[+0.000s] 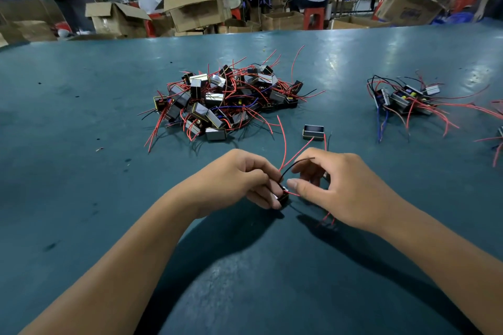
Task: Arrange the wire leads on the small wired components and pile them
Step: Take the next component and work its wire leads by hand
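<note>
the small component (pixel 283 195) sits low in the middle of the green table (pixel 81 198), mostly hidden by fingers, so only a dark corner and a shiny edge show. the left hand (pixel 239 179) grips it with curled fingers. the right hand (pixel 334 185) is just beside it, thumb and forefinger pinching a black lead (pixel 296 164) that arcs up out of the component (red leads (pixel 284 144) fan up between the hands, more poke out under the right palm, ends hard to follow). past the hands lies a lone component (pixel 313 132), then the big tangled pile (pixel 226 100). a smaller pile (pixel 405 99) sits off to the right, and more wires there are cut off by the frame edge. blurry people and cardboard boxes (pixel 196 8) fill the back.
</note>
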`<state>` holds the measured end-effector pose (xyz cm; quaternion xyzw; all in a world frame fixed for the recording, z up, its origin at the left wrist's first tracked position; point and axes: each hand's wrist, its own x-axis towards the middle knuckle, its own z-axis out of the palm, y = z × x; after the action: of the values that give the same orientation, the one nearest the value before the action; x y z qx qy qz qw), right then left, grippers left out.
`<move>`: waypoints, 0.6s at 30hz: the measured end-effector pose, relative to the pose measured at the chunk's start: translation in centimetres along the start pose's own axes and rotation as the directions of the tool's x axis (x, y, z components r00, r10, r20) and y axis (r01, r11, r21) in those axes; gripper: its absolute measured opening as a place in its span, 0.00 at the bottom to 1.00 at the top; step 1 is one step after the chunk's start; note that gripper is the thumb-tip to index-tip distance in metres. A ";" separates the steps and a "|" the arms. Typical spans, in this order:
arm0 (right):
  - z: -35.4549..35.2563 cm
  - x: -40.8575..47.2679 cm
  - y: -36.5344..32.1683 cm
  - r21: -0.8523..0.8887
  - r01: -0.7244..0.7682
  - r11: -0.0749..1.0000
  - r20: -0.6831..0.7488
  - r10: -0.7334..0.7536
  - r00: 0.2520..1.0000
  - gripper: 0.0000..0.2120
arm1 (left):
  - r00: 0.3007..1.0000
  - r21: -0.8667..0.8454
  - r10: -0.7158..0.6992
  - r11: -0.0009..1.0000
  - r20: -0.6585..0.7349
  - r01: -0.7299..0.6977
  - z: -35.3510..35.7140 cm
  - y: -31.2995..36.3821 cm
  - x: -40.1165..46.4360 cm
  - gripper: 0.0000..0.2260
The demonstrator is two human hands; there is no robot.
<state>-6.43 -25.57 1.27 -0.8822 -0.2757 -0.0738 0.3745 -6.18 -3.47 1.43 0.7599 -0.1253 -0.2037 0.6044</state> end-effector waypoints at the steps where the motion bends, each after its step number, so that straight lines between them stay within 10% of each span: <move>1: -0.1 0.0 0.1 0.006 -0.014 1.000 0.010 0.014 1.000 0.07 | 1.000 -0.047 -0.007 0.999 0.010 0.007 0.1 0.1 -0.1 0.12; 4: -0.2 0.0 0.2 -0.043 -0.051 0.998 0.092 0.055 0.994 0.06 | 0.998 -0.050 -0.016 0.999 -0.058 0.013 0.0 0.4 -0.1 0.07; 8: -0.5 0.0 0.2 -0.118 -0.044 0.992 0.158 0.062 0.985 0.06 | 0.951 0.671 0.281 0.731 -0.128 -0.125 -1.5 0.4 -0.2 0.07; 18: -1.0 0.3 0.5 -0.156 -0.024 0.987 0.144 0.047 0.988 0.05 | 0.939 0.718 0.338 0.638 0.062 -0.277 -0.8 -0.4 0.1 0.09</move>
<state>-5.82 -26.43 1.72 -0.9163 -0.2803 -0.0229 0.2850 -5.71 -2.76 1.21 0.9094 -0.2984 -0.0030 0.2898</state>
